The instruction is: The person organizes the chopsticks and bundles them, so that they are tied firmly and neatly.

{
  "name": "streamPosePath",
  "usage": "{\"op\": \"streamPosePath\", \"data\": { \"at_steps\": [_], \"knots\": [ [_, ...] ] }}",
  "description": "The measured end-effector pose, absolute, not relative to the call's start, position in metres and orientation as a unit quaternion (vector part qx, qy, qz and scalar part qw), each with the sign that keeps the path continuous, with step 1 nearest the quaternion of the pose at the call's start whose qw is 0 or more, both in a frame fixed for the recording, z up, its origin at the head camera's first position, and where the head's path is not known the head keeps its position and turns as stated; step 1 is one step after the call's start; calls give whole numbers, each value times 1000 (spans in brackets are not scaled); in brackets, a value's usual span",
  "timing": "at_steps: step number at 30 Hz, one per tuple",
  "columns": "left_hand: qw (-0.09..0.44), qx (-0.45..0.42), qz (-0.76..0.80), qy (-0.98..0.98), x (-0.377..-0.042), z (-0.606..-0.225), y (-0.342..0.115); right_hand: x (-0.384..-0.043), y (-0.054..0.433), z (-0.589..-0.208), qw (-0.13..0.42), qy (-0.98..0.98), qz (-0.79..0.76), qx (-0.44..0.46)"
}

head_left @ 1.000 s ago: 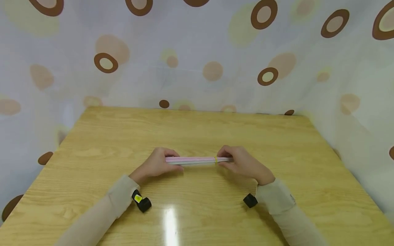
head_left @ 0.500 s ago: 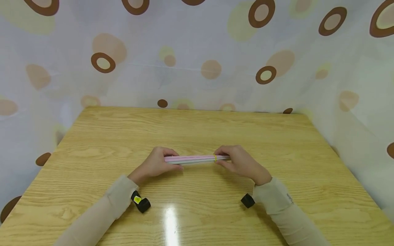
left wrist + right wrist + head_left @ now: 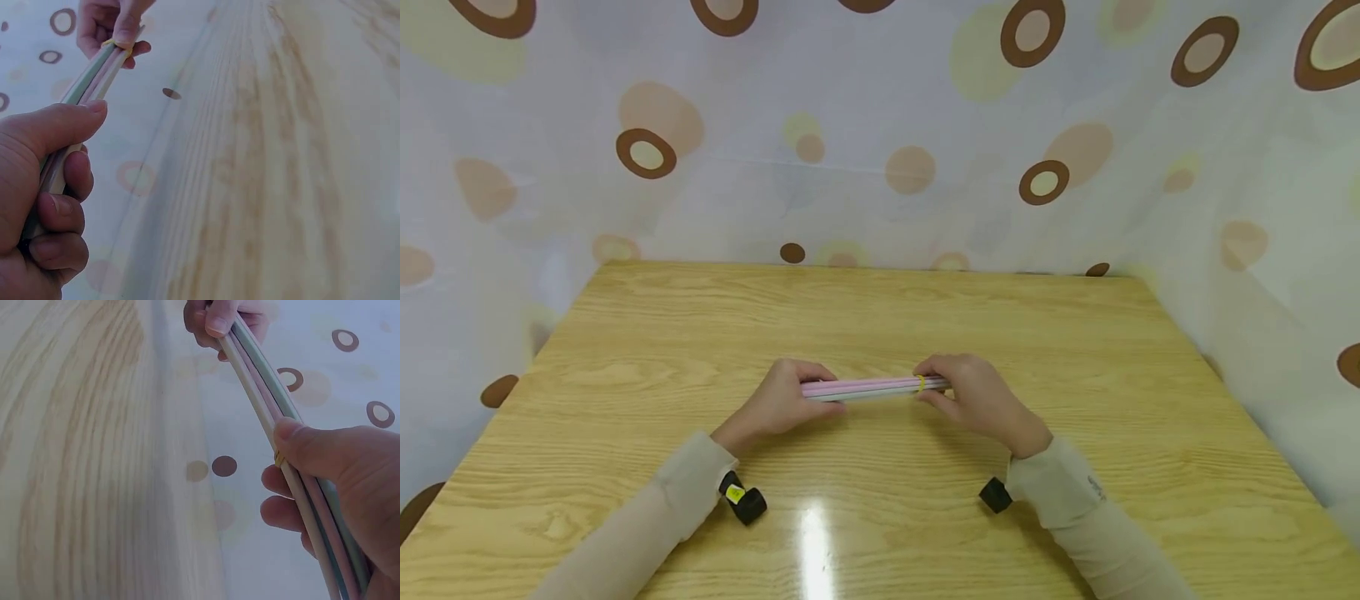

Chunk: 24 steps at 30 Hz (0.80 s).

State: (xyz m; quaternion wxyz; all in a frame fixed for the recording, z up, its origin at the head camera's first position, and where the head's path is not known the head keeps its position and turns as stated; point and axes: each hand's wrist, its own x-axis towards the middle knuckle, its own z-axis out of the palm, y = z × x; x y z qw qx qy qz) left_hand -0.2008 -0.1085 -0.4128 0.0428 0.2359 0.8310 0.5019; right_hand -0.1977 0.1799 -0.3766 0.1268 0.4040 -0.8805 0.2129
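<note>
A bundle of pastel chopsticks (image 3: 865, 388), pink, pale green and whitish, is held level above the table between both hands. My left hand (image 3: 778, 400) grips its thicker end; in the left wrist view the thumb lies along the top and the fingers curl beneath. Near the thinner end, a yellow rubber band (image 3: 921, 382) binds the chopsticks. My right hand (image 3: 981, 396) pinches the bundle right at that band. In the right wrist view, the thumb presses beside the rubber band (image 3: 280, 457), and the chopstick ends run back under the palm.
A wooden table (image 3: 865, 317) spreads beneath both hands. Behind and beside it hangs a pale curtain (image 3: 850, 100) with brown rings and dots. Black wrist cameras sit at both cuffs, the left camera (image 3: 745, 500) and the right camera (image 3: 996, 495).
My right hand has shifted slightly left along the chopsticks, its fingertips coming to the rubber band. My left hand keeps its grip. The head view has turned a little.
</note>
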Motion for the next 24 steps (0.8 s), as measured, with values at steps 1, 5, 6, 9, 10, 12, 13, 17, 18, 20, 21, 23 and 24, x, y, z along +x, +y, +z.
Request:
{"op": "streamPosePath", "data": {
  "at_steps": [1,5,6,9,10,12,13,17,18,20,21,23,24],
  "knots": [
    [42,238,501,831,-201,-413,-108,-197,179,-377,130,-879,211,407],
    [44,242,500,830,-199,-412,-105,-196,177,-378,129,-875,208,417],
    [45,243,500,830,-198,-412,-105,-196,177,-379,128,-875,207,419],
    [47,248,493,832,-196,-411,-103,-195,175,-379,127,-872,203,427],
    [47,248,491,834,-196,-411,-104,-196,175,-379,125,-872,201,428],
    [48,246,489,836,-195,-411,-104,-196,175,-378,107,-874,201,429],
    [51,245,490,835,-196,-411,-105,-196,176,-378,90,-876,203,427],
    [58,245,497,830,-198,-412,-107,-199,185,-372,20,-887,230,401],
    [59,244,499,829,-199,-412,-107,-199,187,-370,9,-887,239,396],
    [58,243,501,828,-200,-413,-108,-200,191,-367,7,-884,251,395],
    [59,242,502,828,-200,-413,-108,-201,192,-366,10,-883,251,396],
    [59,239,504,828,-200,-414,-108,-201,193,-365,19,-879,247,406],
    [60,239,504,828,-200,-414,-108,-201,192,-365,26,-879,240,412]
  ]
}}
